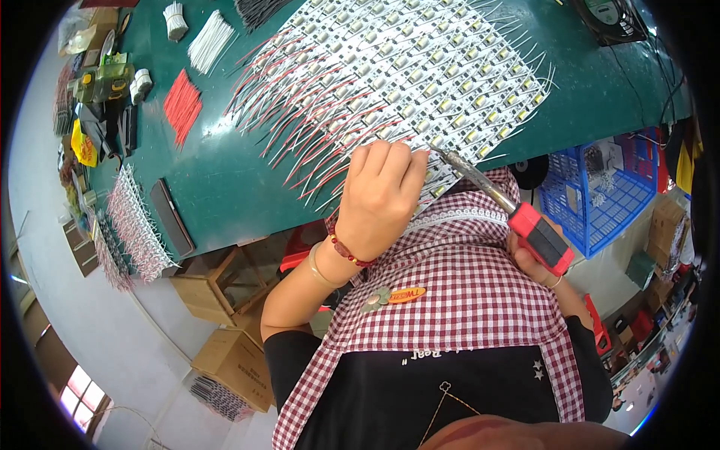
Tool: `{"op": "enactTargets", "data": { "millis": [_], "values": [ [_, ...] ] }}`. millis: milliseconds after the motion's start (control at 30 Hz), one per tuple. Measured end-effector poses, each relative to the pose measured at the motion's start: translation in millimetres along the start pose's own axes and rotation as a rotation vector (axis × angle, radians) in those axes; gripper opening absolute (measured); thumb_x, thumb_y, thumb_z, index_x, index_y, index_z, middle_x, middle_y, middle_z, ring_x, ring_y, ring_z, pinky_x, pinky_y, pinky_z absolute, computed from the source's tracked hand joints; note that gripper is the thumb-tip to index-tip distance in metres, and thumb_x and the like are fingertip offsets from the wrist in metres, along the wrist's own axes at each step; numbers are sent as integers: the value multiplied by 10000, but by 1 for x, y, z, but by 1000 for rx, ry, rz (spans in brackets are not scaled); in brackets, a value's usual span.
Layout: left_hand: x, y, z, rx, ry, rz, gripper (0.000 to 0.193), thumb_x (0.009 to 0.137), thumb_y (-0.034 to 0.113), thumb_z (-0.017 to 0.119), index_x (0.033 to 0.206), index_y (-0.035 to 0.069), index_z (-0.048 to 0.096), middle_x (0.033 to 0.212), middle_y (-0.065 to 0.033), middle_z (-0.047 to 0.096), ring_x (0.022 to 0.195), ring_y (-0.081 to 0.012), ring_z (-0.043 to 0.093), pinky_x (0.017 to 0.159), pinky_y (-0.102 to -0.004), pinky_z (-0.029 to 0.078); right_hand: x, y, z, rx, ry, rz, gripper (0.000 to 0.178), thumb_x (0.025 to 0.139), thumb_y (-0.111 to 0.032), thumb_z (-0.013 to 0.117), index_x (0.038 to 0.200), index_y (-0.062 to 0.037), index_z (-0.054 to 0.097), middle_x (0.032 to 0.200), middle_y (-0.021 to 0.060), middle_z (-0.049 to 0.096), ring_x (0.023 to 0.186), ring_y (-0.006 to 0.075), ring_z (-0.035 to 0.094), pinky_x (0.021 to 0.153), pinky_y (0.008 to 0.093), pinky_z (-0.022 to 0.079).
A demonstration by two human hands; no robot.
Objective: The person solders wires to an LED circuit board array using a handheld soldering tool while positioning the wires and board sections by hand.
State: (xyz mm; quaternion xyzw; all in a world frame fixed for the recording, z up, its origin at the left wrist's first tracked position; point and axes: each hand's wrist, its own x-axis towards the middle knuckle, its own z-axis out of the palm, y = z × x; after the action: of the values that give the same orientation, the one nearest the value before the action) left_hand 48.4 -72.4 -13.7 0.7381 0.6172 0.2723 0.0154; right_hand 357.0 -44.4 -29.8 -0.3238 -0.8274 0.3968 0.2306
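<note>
A white panel of small circuit boards (420,82) lies on the green table, with rows of pale components and many thin red and white wires (322,127) sticking out of its left side. My left hand (379,195) is closed in a pinch at the panel's near edge; whatever is between its fingertips is too small to make out. In my right hand (529,259), partly hidden behind the handle, is a soldering iron (540,238) with a red and black grip. Its metal tip meets the panel just right of my left fingertips.
On the table's left are a bundle of red wires (182,107), white wire bundles (212,41), a dark flat case (172,217) and a wired stack (139,225). A black fan (611,19) stands far right. Beside the table are a blue crate (596,195) and cardboard boxes (236,364).
</note>
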Motion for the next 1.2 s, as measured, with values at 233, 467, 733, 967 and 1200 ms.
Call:
{"op": "enactTargets", "data": {
  "millis": [233,467,733,967,1200],
  "values": [
    [3,1,-3,35,-27,12,218,760,30,638,971,41,690,770,-41,458,721,-202,487,677,-345,386,-23,11,3,113,-47,247,247,650,12,706,895,-2,679,838,141,674,699,320,682,630,390,547],
    [-1,2,-2,39,-30,8,202,769,38,644,967,40,687,770,-40,457,721,-200,486,673,-342,382,2,-9,-3,-45,-113,78,209,673,18,687,881,-4,682,837,136,673,693,304,684,622,372,545],
    [3,-1,-1,60,-31,24,163,791,62,658,951,41,679,765,-40,459,718,-192,492,669,-336,381,-23,11,2,121,-51,203,198,701,-3,710,896,-17,679,831,124,672,707,304,685,622,371,545],
    [12,-1,-14,158,-105,67,186,792,109,647,970,61,670,782,-29,478,732,-185,511,675,-333,381,-32,20,2,199,-100,288,190,775,-204,715,873,-47,674,797,111,653,661,318,647,578,398,501],
    [0,3,-14,191,-106,73,240,796,111,604,1018,51,672,820,-39,508,788,-198,540,720,-347,400,-45,47,23,132,7,167,155,732,-146,704,836,-42,658,760,121,628,641,304,625,556,378,478]
  ]
}}
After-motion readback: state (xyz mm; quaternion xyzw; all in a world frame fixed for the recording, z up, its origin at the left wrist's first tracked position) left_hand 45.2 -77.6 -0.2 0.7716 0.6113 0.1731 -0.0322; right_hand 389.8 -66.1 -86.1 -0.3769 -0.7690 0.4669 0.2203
